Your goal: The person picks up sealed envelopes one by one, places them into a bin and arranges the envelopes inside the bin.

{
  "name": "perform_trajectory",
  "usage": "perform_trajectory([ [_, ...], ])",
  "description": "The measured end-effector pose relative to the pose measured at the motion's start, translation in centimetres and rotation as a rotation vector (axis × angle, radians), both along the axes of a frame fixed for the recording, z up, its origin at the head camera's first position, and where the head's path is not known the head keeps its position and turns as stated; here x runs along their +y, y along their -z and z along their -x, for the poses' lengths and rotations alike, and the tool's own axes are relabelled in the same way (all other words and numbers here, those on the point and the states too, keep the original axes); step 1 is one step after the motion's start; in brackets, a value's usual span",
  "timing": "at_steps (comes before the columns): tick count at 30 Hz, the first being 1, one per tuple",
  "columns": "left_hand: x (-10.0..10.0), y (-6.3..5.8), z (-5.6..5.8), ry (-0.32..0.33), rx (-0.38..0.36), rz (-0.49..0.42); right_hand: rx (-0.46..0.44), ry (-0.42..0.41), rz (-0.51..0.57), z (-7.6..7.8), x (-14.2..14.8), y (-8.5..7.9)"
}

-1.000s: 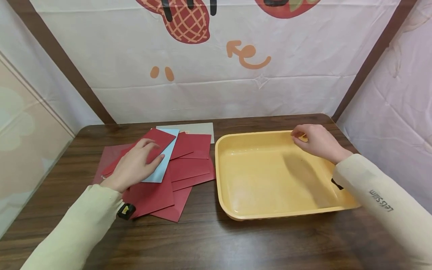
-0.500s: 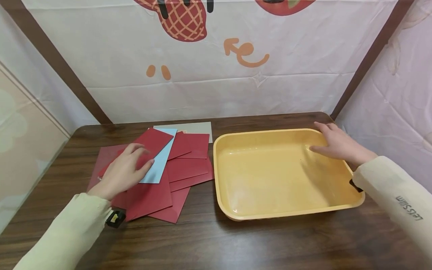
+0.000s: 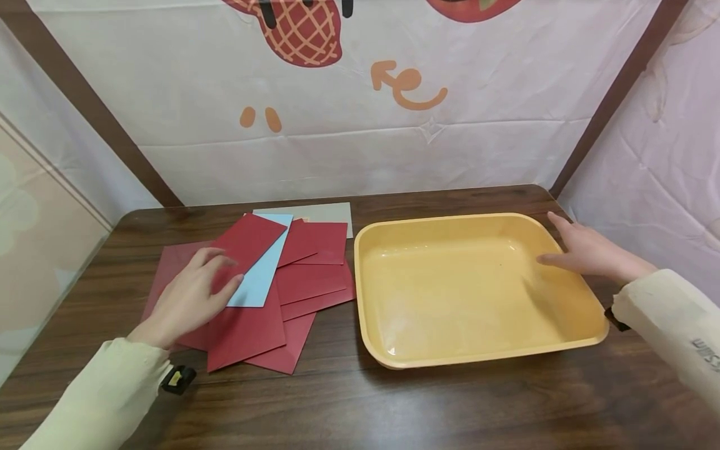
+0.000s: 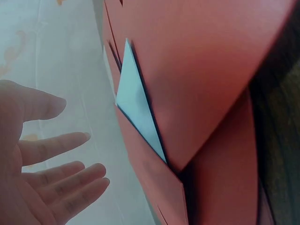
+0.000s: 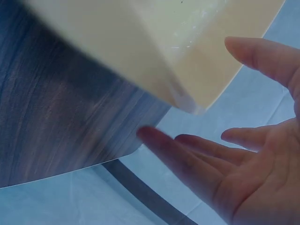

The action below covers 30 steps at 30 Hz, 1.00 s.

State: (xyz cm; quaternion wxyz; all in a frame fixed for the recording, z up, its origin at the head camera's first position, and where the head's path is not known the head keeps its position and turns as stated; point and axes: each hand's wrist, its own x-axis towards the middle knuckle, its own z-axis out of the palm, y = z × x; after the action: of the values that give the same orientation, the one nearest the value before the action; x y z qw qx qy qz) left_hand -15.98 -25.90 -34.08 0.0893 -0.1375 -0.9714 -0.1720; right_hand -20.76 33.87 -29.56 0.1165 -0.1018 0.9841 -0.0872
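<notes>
Overlapping flat red pieces that look like paper envelopes (image 3: 253, 334) lie in a loose pile on the left of the table. A light blue card (image 3: 260, 281) slants between them, partly covered by a red one. Above the pile's left part hovers my left hand (image 3: 188, 290), its fingers spread and loosely bent, holding nothing; the left wrist view shows the fingers apart from the paper. To the right is a yellow plastic tray (image 3: 495, 355) with nothing in it. Beside its right rim my right hand (image 3: 596, 253) is held with thumb and fingers extended and nothing in them.
A pale grey card (image 3: 332, 214) lies behind the red pile. The dark wooden table (image 3: 394, 406) ends at a printed cloth backdrop (image 3: 337, 156), with cloth on both sides too. The tray's left rim stands close to the pile.
My right hand has moved right from over the tray's back rim to beside its right rim, and its curled fingers have straightened. My left hand has drifted slightly left.
</notes>
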Motion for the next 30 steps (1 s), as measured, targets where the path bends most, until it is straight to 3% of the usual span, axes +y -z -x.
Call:
perform_trajectory([
  [11,-0.4,0.3,-0.3,-0.005,0.023,-0.003,-0.019,0.006,-0.014,-0.5,0.9,0.3],
  [30,-0.4,0.4,-0.5,0.005,0.04,-0.003,-0.142,0.046,0.142,-0.6,1.4,0.6],
])
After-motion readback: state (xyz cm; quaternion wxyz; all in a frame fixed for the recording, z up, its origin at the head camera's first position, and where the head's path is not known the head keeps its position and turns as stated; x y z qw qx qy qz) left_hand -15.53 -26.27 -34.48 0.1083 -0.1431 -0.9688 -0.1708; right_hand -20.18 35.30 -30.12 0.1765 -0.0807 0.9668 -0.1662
